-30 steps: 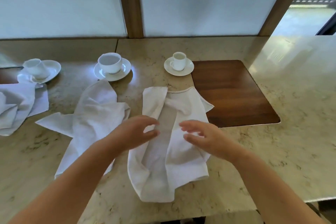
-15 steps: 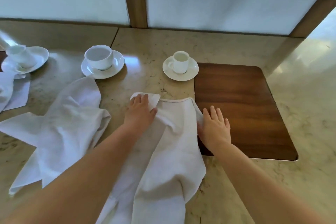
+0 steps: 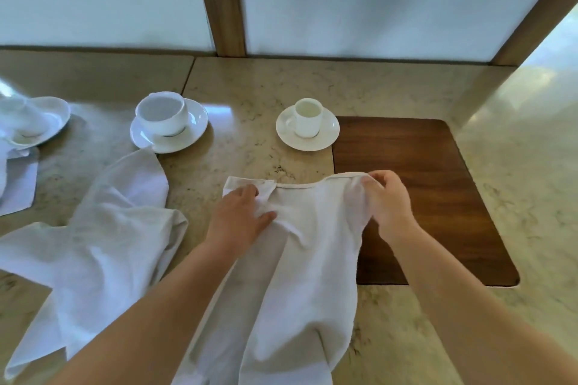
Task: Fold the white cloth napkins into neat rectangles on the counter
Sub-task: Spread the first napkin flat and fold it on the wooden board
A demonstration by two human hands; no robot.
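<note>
A white cloth napkin (image 3: 309,275) lies rumpled lengthwise in the middle of the marble counter (image 3: 516,197), its near end running off the bottom of the view. My left hand (image 3: 240,216) rests on its far left corner, fingers bunching the cloth there. My right hand (image 3: 389,200) pinches the far right corner and lifts it a little over the wooden inset. A second white napkin (image 3: 100,247) lies crumpled to the left. More white cloth (image 3: 15,184) sits at the far left edge.
A dark wooden inset (image 3: 438,191) is set in the counter at right. White cups on saucers stand behind: a small cup (image 3: 308,122), a larger cup (image 3: 162,119), and one at the far left (image 3: 34,122). Frosted panels with wooden posts close the back.
My right hand, flat on the wood beside the napkin half a second ago, has now taken the far right corner in a pinch. My left hand stays on the far left corner.
</note>
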